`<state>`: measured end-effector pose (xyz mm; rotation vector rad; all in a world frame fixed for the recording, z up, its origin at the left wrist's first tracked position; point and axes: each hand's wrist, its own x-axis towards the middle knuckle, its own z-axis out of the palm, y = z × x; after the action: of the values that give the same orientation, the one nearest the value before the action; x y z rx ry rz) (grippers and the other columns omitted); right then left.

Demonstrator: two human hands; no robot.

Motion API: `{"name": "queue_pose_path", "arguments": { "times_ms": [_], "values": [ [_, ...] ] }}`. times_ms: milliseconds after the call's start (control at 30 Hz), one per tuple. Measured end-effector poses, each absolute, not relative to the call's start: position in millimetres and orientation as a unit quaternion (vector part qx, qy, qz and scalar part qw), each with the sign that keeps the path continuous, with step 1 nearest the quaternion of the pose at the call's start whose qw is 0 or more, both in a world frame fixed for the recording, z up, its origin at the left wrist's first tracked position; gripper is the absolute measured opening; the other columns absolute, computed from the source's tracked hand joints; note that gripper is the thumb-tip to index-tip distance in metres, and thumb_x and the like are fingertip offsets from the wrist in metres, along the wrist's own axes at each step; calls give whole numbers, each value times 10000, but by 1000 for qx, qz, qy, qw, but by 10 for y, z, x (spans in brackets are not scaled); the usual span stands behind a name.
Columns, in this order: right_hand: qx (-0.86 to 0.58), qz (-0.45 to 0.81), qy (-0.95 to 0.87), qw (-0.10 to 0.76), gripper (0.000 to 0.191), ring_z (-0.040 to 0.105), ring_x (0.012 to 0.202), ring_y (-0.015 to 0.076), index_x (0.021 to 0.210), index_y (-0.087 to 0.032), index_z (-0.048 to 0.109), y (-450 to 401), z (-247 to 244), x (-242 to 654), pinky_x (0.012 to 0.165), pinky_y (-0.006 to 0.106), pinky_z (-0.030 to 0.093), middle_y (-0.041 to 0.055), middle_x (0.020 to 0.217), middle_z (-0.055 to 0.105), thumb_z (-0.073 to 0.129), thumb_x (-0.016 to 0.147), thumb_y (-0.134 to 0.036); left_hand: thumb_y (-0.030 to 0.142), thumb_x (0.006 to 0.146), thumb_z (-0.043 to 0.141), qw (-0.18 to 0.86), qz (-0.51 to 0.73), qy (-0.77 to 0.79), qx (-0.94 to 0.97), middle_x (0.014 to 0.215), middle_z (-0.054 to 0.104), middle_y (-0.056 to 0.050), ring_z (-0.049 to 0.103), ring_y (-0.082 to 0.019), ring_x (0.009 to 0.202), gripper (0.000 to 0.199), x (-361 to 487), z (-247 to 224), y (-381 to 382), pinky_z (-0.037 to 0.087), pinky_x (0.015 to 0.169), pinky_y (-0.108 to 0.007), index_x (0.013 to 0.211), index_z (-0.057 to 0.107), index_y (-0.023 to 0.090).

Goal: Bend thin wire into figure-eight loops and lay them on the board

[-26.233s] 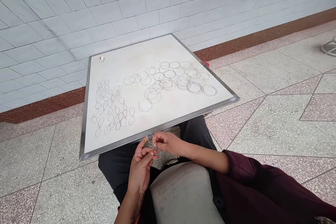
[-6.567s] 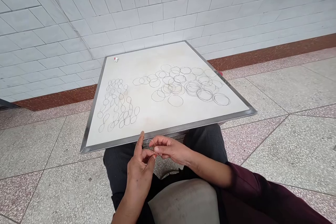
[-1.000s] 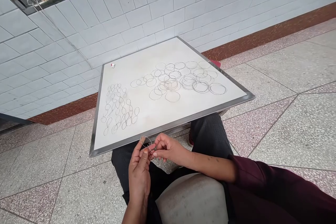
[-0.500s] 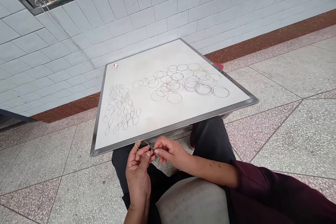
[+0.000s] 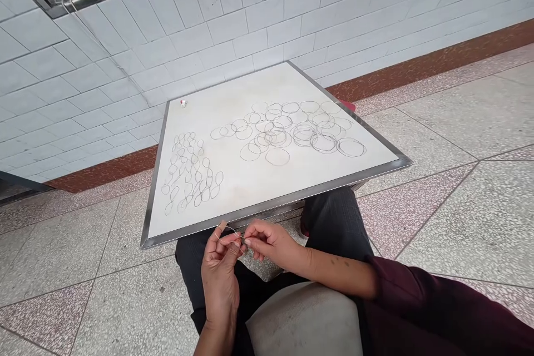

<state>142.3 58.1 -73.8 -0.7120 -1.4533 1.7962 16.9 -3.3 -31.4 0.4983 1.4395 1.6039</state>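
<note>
Two hands meet at lower centre: your left hand [image 5: 219,281] rises from below with its thumb upright, and your right hand [image 5: 269,243] comes in from the right, the fingertips of both closed together on a thin wire [image 5: 228,235]. That wire, a rounded loop half a second ago, now looks drawn out into a shallow arc running left from the pinch, though its fine end is hard to follow. It sits just in front of the steel rim [image 5: 275,204] of the white tabletop, above your dark trousers [image 5: 334,222], with a pale cushion [image 5: 304,317] below and a maroon sleeve [image 5: 417,311] at lower right. Farther out on the tabletop, wire rings [image 5: 287,133] overlap in a broad cluster right of centre, while smaller figure-eight wire links [image 5: 187,172] lie in rows to the left. A small red-and-white object [image 5: 183,103] rests near the upper-left corner, and white wall tiles [image 5: 208,28] fill the top of the frame.
</note>
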Motion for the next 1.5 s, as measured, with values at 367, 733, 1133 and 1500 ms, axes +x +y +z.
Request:
{"name": "queue_pose_path", "arguments": {
  "times_ms": [367, 733, 1133, 1500],
  "values": [
    [-307, 688, -554, 354, 192, 570, 500, 95, 866, -195, 563, 618, -749, 1405, 471, 218, 498, -38, 660, 580, 644, 840, -367, 273, 720, 830, 460, 647, 576, 197, 977, 736, -45, 662, -144, 884, 532, 95, -376, -48, 518, 809, -271, 1218, 650, 219],
    [-322, 660, -569, 370, 133, 554, 516, 83, 928, -193, 605, 622, -781, 1405, 424, 184, 495, -34, 698, 555, 624, 836, -287, 265, 681, 855, 463, 669, 556, 172, 878, 715, -31, 668, -157, 892, 505, 151, -378, -31, 525, 795, -270, 1154, 688, 204],
    [-317, 545, -666, 399, 68, 524, 565, 94, 901, -199, 648, 625, -719, 1459, 481, 191, 450, 0, 763, 584, 603, 850, -188, 286, 628, 889, 442, 664, 584, 151, 792, 700, -7, 625, -111, 725, 523, 209, -331, 9, 480, 643, -206, 1102, 692, 185],
    [-277, 521, -698, 405, 106, 539, 601, 103, 913, -193, 685, 612, -761, 1453, 537, 202, 448, 6, 760, 585, 592, 871, -166, 288, 652, 865, 443, 645, 598, 172, 773, 689, 8, 593, -102, 684, 556, 173, -372, 7, 467, 624, -210, 1152, 647, 184]
  ]
}}
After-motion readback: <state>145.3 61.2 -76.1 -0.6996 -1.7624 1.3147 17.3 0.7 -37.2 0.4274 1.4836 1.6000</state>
